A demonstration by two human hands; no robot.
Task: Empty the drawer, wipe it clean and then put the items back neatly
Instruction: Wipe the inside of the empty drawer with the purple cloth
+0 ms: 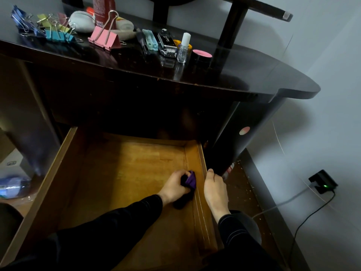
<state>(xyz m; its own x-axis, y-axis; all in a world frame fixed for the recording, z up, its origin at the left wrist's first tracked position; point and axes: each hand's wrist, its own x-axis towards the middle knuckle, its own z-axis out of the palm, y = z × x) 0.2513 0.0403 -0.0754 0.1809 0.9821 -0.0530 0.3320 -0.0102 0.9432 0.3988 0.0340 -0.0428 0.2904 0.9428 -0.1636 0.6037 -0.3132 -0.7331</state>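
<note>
Purple cloth [190, 179] lay by the right wall of the wooden drawer [64, 173].
Left hand [173, 187] clutched it on the floor; right hand [215, 189] gripped that wall's rim. Binder clips [103, 39] sat on the desktop [234, 75].

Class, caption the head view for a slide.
Left hand wipes empty drawer with purple cloth; right hand holds its side.

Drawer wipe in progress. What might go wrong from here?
1. The right hand grips the right wall of the drawer, close to the desk; if the drawer slides in, fingers may get pinched.
2. The glass bottle stands upright near the desk's front edge, above the open drawer; a jolt could topple it.
3. The left hand holds the purple cloth bunched up, so corners might get missed.
</note>
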